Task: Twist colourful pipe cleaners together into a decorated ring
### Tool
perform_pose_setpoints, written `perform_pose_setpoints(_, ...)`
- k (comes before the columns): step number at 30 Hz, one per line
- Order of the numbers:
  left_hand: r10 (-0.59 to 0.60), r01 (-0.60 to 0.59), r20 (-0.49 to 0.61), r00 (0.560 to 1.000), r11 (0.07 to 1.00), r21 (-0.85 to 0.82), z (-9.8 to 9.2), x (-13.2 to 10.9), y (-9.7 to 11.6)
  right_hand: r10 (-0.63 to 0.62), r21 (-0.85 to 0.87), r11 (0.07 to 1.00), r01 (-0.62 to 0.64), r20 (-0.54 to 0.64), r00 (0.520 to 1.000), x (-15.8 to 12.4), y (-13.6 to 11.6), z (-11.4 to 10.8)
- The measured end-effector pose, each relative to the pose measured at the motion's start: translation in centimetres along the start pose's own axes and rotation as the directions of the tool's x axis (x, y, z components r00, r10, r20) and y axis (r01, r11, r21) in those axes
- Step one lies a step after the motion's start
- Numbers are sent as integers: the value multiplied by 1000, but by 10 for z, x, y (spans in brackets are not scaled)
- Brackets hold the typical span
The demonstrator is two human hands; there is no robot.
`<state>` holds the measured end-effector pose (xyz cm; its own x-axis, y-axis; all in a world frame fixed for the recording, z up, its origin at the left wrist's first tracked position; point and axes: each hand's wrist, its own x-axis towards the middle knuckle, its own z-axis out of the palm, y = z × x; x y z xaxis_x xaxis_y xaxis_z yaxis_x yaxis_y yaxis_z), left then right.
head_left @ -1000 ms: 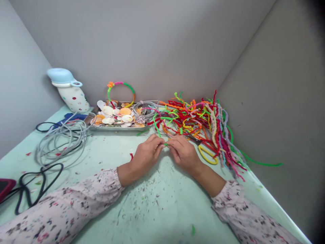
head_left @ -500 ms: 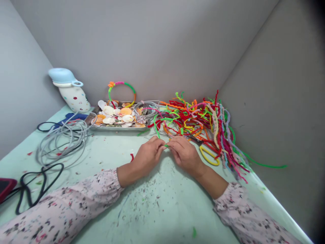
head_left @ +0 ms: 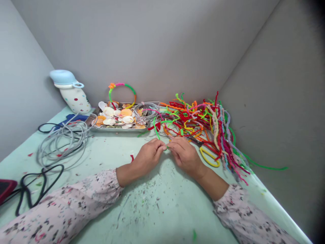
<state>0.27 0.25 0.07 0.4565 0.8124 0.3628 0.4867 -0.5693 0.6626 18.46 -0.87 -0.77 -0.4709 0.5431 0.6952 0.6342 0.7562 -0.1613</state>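
Observation:
A bright green pipe cleaner [head_left: 156, 129] rises from my left hand [head_left: 149, 154], whose thumb and fingers pinch it. Fingertip to fingertip with it, my right hand [head_left: 186, 157] is closed in a pinch too, and a short green bit shows between the two. Beyond my hands spreads a tangled heap of many-coloured pipe cleaners [head_left: 195, 115]. Scissors with a yellow handle [head_left: 209, 159] lie just right of my right hand, their blades partly covered. A small red scrap [head_left: 132, 158] rests by my left wrist.
A metal tray [head_left: 119, 130] of seashells stands at the back, with a colourful pipe-cleaner ring [head_left: 131, 88] upright in it. To the left are a coil of grey cable [head_left: 63, 142], a black cord [head_left: 44, 183], a white bottle with a blue lid [head_left: 74, 98] and a red-edged device [head_left: 7, 189].
Both hands stay in nearly the same place, fingertips together on the green pipe cleaner. The whole view has shifted very slightly.

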Motion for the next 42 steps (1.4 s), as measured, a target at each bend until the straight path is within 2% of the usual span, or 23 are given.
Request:
perform_pose_setpoints(6, 16, -14, -57, 998, 999, 42, 2, -1, 0, 15, 13, 1000, -15, -2, 1000, -1, 3, 2)
perform_pose_setpoints(13, 25, -22, -28, 999, 995, 98, 4, -2, -1, 41, 78, 996, -45, 49, 998, -2, 3, 0)
perform_pose_setpoints(25, 15, -8, -47, 999, 990, 142, 5, -4, 3, 52, 54, 997, -55, 53, 997, -1, 1, 2)
perform_pose_setpoints(35, 66, -58, -34, 997, 980, 188, 6, -7, 2, 60, 55, 996, -64, 67, 996, -2, -3, 2)
perform_pose_setpoints(39, 78, -61, -80, 994, 977, 203, 6, -7, 2, 48, 64, 997, -52, 68, 997, -2, -5, 3)
perform_pose_setpoints(42, 86, -58, -155, 984, 983, 175, 5, -8, 5, 56, 66, 996, -57, 27, 998, -2, -5, 4)
